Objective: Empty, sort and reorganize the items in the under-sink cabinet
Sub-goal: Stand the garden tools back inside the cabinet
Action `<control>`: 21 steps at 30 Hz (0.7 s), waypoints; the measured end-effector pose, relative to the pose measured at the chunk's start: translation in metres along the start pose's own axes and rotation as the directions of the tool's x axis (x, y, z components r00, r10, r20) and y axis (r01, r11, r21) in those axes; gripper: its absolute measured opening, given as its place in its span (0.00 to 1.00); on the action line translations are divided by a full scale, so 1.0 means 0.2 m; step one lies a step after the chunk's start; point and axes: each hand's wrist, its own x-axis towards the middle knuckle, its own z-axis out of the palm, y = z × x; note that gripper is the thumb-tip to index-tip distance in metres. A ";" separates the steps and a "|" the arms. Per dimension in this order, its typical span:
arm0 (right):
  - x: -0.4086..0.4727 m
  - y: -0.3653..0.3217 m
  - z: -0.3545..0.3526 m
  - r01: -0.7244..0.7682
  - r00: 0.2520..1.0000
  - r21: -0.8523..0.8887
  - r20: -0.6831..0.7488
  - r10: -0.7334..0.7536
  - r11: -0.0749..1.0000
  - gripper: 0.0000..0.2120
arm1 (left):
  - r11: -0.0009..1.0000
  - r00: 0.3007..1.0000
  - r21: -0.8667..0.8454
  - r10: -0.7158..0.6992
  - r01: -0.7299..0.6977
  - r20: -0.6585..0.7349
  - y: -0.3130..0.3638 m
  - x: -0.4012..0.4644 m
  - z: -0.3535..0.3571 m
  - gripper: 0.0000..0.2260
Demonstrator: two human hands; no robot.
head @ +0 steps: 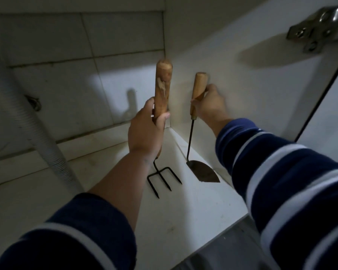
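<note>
Two garden tools stand upright near the cabinet's back right corner. Leftmost, a ribbed drain hose [47, 139] slants down to the cabinet floor [109, 191]. Next, the left hand [146, 131] grips the wooden handle of a three-pronged fork [163, 180], tines touching the floor. Beside it, the right hand [209, 106] holds a small hoe [198, 88] against the side wall [242, 90], blade resting on the floor.

Ribbed white drain hose [47, 137] runs diagonally down the left side to the cabinet floor [193, 207]. Tiled back wall [76, 55], grout lines visible, bright light patch on it. White side panel [232, 45] on the right with a metal hinge [316, 30] screwed near the top, casting a shadow.
</note>
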 end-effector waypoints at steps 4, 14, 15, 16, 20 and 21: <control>0.01 -0.03 -0.05 -0.006 1.000 -0.018 0.015 0.006 1.000 0.15 | 0.999 0.999 -0.046 -0.028 0.029 0.025 0.04 0.01 -0.01 0.12; -0.24 -0.03 -0.21 0.020 0.985 -0.149 0.174 0.006 0.989 0.27 | 0.975 0.964 0.006 -0.221 0.222 0.148 0.15 -0.08 -0.09 0.33; -0.29 -0.01 -0.24 0.032 0.980 -0.168 0.201 0.002 0.985 0.27 | 0.966 0.954 0.034 -0.258 0.256 0.151 0.16 -0.11 -0.10 0.36; -0.35 0.01 -0.28 0.033 0.974 -0.185 0.226 0.010 0.982 0.27 | 0.954 0.943 0.070 -0.298 0.290 0.151 0.18 -0.14 -0.11 0.38; -0.56 0.14 -0.40 -0.009 0.952 -0.227 0.298 0.078 0.974 0.26 | 0.927 0.912 0.209 -0.353 0.311 0.209 0.23 -0.40 -0.12 0.36; -0.61 0.17 -0.42 -0.015 0.946 -0.237 0.311 0.091 0.971 0.26 | 0.930 0.910 0.206 -0.349 0.305 0.226 0.23 -0.48 -0.12 0.33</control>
